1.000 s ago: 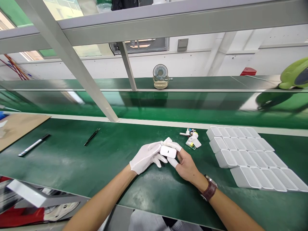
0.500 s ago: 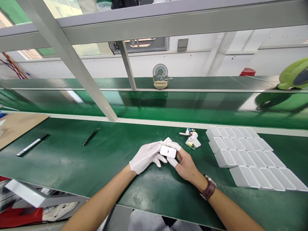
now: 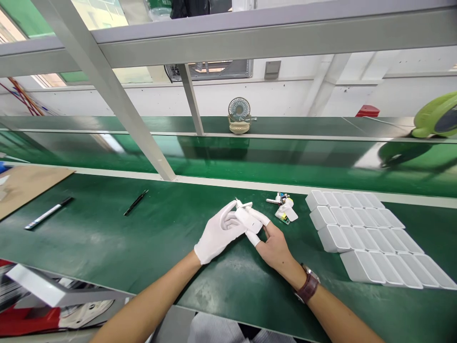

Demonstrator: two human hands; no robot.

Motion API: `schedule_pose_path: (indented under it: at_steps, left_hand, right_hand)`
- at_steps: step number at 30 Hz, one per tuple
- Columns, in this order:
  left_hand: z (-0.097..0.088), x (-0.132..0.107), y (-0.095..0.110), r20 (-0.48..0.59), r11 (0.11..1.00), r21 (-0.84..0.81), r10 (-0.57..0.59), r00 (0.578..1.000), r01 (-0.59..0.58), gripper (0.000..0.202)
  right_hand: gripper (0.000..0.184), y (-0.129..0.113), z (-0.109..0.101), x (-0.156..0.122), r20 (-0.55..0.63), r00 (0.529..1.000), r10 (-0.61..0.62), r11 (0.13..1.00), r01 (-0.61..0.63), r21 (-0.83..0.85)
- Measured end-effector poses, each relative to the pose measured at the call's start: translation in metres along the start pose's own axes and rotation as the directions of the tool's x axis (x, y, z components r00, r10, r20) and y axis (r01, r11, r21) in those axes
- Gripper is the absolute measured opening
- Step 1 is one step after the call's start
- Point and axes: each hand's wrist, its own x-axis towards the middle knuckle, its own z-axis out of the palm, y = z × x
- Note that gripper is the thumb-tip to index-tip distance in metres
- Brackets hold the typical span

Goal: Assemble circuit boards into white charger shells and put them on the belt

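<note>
A small white charger (image 3: 249, 221) with a narrow dark slot in its face is held tilted above the green bench. A flat white piece (image 3: 244, 205) stands out at its far left end; whether the two are joined I cannot tell. My left hand (image 3: 218, 234), in a white glove, grips that left end with thumb and fingers. From the other side my right hand (image 3: 274, 245), white covers on its thumb and index fingertips, pinches the charger's right end. Just beyond it lies a small pile of charger parts (image 3: 285, 209), with white shells and pieces of circuit board.
Rows of white open boxes (image 3: 332, 238) stand on the right of the green bench (image 3: 143, 252). Tweezers (image 3: 136, 202) and a marker pen (image 3: 49, 213) lie to the left, near a brown board (image 3: 34, 186). A slanted metal post (image 3: 117, 102) rises behind. A small fan (image 3: 239, 114) stands farther back.
The charger has been tipped, so its slotted face is turned more downward and right. The left hand's fingers have shifted and curled more behind it. The loose parts have not moved.
</note>
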Motion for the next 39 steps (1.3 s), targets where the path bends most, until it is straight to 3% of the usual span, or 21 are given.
schedule_pose_path:
  at_steps: [3, 7, 11, 15, 20, 25, 31, 35, 39]
  left_hand:
    - [0.004, -0.003, -0.004, -0.067, 0.976, 0.198, 0.106, 0.992, -0.091, 0.077]
    - [0.004, -0.011, -0.003, -0.042, 0.866, 0.452, 0.261, 0.964, -0.215, 0.07]
    - [0.004, -0.017, -0.009, -0.107, 0.814, 0.528, 0.349, 0.931, -0.244, 0.061]
    - [0.004, -0.021, -0.015, -0.135, 0.786, 0.56, 0.399, 0.907, -0.263, 0.053]
    - [0.006, -0.024, -0.01, -0.139, 0.81, 0.528, 0.379, 0.915, -0.255, 0.05]
    - [0.004, -0.017, -0.002, -0.142, 0.819, 0.523, 0.358, 0.923, -0.237, 0.053]
    - [-0.009, 0.0, 0.005, -0.125, 0.967, 0.25, 0.087, 0.988, -0.054, 0.049]
    - [-0.008, 0.003, 0.01, -0.099, 0.961, 0.277, 0.004, 0.995, 0.024, 0.042]
    - [-0.004, 0.004, 0.009, -0.113, 0.959, 0.265, -0.072, 0.991, 0.1, 0.044]
  right_hand:
    - [0.051, -0.002, 0.0, 0.001, -0.028, 0.999, 0.025, 0.999, -0.024, 0.037]
    - [0.05, -0.01, -0.001, 0.005, 0.025, 0.986, 0.165, 0.902, -0.162, 0.4]
    - [0.051, -0.015, -0.002, 0.005, 0.103, 0.968, 0.229, 0.772, -0.246, 0.587]
    - [0.047, -0.016, -0.001, 0.003, 0.122, 0.966, 0.229, 0.739, -0.254, 0.624]
    - [0.043, -0.016, 0.001, 0.003, 0.127, 0.964, 0.234, 0.727, -0.26, 0.636]
    - [0.054, -0.02, 0.002, 0.002, 0.164, 0.973, 0.16, 0.808, -0.224, 0.544]
    - [0.069, -0.022, 0.009, -0.004, 0.279, 0.953, 0.12, 0.865, -0.239, 0.442]
    - [0.087, -0.022, 0.015, -0.006, 0.234, 0.958, 0.166, 0.889, -0.248, 0.384]
    - [0.089, -0.021, 0.016, -0.008, 0.221, 0.95, 0.222, 0.884, -0.292, 0.366]
